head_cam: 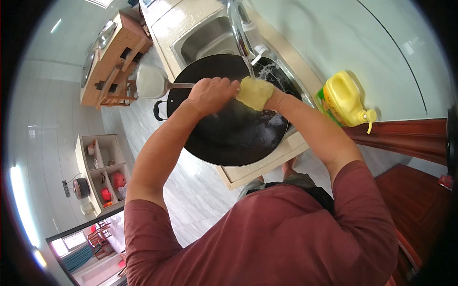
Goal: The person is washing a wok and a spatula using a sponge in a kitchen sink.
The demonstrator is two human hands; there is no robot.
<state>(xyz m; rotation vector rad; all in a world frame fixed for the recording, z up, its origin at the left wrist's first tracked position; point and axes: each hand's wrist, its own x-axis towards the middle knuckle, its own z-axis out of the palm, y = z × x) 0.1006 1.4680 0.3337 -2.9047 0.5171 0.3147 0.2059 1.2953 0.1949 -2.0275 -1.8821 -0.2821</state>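
A large black wok lies tilted over the sink, its looped side handle at the left. My left hand is closed round the handle of a metal wok spatula, whose broad blade points left, past the wok's rim. In my right hand is a yellow cloth, which covers most of the fingers and lies close to the left fingertips. The chrome faucet stands above, and a stream of water falls at the cloth. Water splashes in the wok's upper right part.
A steel sink basin is partly under the wok, set in a pale countertop. At the right, by the wall, is a yellow pump bottle of detergent. A white-capped bottle stands behind the faucet. An open shelf unit is at the far left.
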